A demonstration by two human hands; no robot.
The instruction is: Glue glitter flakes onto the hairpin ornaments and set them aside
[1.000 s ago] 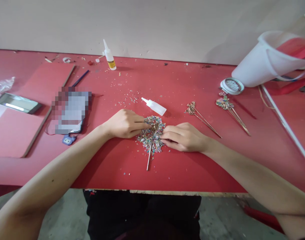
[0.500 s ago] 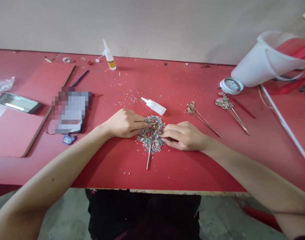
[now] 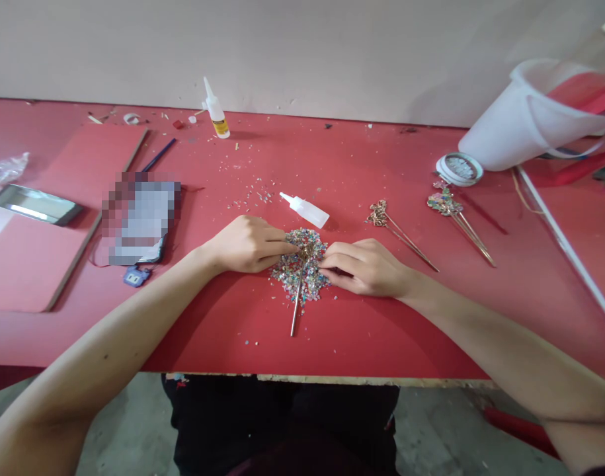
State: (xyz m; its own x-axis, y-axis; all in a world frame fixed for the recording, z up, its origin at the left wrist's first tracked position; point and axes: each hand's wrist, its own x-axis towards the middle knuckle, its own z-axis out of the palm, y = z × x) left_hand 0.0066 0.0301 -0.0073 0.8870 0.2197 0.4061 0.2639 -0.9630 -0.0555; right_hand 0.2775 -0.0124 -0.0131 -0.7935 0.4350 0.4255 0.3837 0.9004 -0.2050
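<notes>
Hands meet at centre of frame, over a small heap of multicoloured chips (image 3: pixel 302 270) on the red desk (image 3: pixel 332 165). Left hand (image 3: pixel 247 244) comes in from the left, fingers pinched tight together, tips right at the ornate head of a gold hairpin (image 3: pixel 297 304); what exactly it grips is too small to tell. Right hand (image 3: pixel 366 268) comes in from the right, fingers bent, tips touching the heap just beside the pin's head; can't tell whether it's got a chip btwn them. Pin lies w/ its head on top of the heap and its stem running down toward the desk's near edge.

Just above the heap: small white glue bottle (image 3: pixel 306 210) on its side, nozzle pointing upper left. Right of the hands, 2 more hairpins: plain gold one (image 3: pixel 399 231), then a colour-filled one (image 3: pixel 455 215) further right. Above those, a round tin (image 3: pixel 459 169) next to a tipped white bucket (image 3: pixel 520 125) in the upper right.

Upper centre-left, near the wall: upright glue bottle w/ yellow label (image 3: pixel 215 116). Left side: red board (image 3: pixel 59 218), blurred-out flat item (image 3: pixel 141 221) against its edge, blue pen (image 3: pixel 159 155) above that, metal tray (image 3: pixel 34 205) at far left. Loose chips scattered over the desk around the heap.
</notes>
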